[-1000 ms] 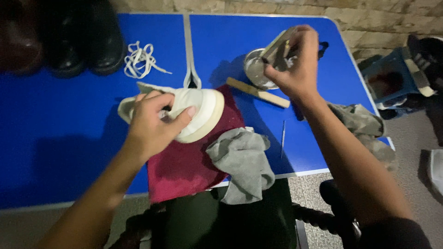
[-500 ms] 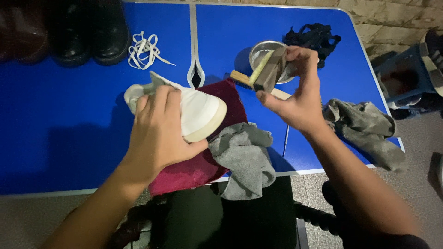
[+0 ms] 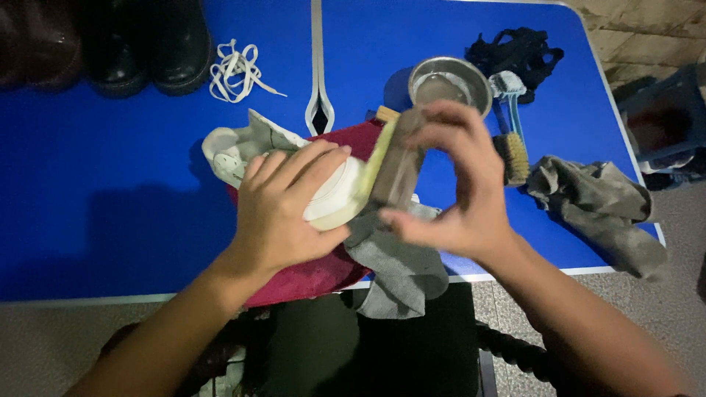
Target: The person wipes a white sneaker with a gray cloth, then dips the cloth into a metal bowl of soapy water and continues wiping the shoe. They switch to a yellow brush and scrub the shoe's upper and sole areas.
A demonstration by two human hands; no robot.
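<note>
My left hand (image 3: 287, 209) presses down on a white sneaker (image 3: 243, 147) that lies on a dark red towel (image 3: 316, 272) on the blue table (image 3: 110, 198). My right hand (image 3: 460, 191) grips a wooden brush (image 3: 393, 165) with pale bristles, its bristle side against the sneaker's toe. A grey cloth (image 3: 401, 268) lies under my right hand and hangs over the table's front edge.
A metal bowl (image 3: 450, 81) stands behind my right hand, with a small brush with a light blue handle (image 3: 511, 140) and a black bundle (image 3: 518, 51) beside it. White laces (image 3: 235, 73) and dark boots (image 3: 140, 44) lie at the back left. Another grey rag (image 3: 599, 202) lies right.
My right hand has brought the brush from above the metal bowl down and left to the sneaker's toe. My left hand has shifted its grip over the top of the sneaker.
</note>
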